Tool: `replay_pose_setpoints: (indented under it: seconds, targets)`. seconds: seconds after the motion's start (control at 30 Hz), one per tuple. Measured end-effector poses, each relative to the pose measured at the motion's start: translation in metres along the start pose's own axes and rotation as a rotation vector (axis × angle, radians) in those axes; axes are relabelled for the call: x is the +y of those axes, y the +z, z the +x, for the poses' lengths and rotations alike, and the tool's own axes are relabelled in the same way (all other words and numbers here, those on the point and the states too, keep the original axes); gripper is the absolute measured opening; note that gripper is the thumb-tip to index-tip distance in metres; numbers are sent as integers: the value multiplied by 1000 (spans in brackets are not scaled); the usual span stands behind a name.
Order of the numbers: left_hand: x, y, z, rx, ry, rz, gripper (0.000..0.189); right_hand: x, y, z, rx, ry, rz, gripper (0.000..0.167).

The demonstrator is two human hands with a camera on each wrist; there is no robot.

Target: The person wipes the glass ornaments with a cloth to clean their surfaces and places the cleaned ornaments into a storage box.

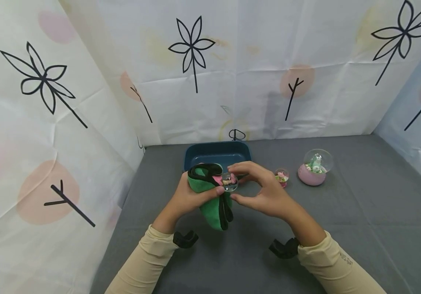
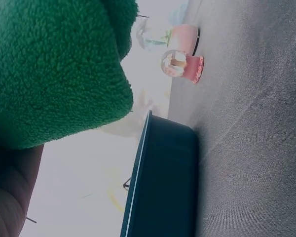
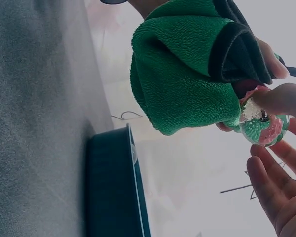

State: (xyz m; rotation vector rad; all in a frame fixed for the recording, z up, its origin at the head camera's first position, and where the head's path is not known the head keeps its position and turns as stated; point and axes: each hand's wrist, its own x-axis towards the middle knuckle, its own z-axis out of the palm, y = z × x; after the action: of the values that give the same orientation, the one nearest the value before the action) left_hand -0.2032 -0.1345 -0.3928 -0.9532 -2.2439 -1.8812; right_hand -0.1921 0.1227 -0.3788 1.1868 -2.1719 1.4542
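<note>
My left hand (image 1: 184, 202) grips a green cloth (image 1: 207, 208) with black edging, folded around the base of a small snow globe (image 1: 229, 182). Its thumb lies against the globe, which has pink and pale decoration inside a clear dome. The right hand (image 1: 265, 194) is beside the dome, fingers spread in a loose curve around it and the thumb below. In the right wrist view, fingertips of that hand come right up to the clear dome (image 3: 274, 138); whether they touch cannot be told. Green cloth (image 2: 59, 64) covers much of the left wrist view.
Behind the hands is a dark blue tray (image 1: 218, 149). To the right stand a small globe (image 1: 281, 178) with a pink base and a larger one (image 1: 311, 175) with a pink base and pale figure. Patterned fabric walls (image 1: 254, 102) border the grey tabletop (image 1: 343, 228).
</note>
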Motion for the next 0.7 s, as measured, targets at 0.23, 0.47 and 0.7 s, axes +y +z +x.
replay_pose_setpoints:
  seconds: [0.23,0.47,0.7]
  targets:
    - [-1,0,0,-11,6,-19,34,3,2,1,-7,-97,2,56]
    - [0,0,0,-35,18,-46,33,-2,3,1,-32,-1,-31,47]
    - [1,0,0,-37,16,-31,39,-3,2,-1,-34,133,20,40]
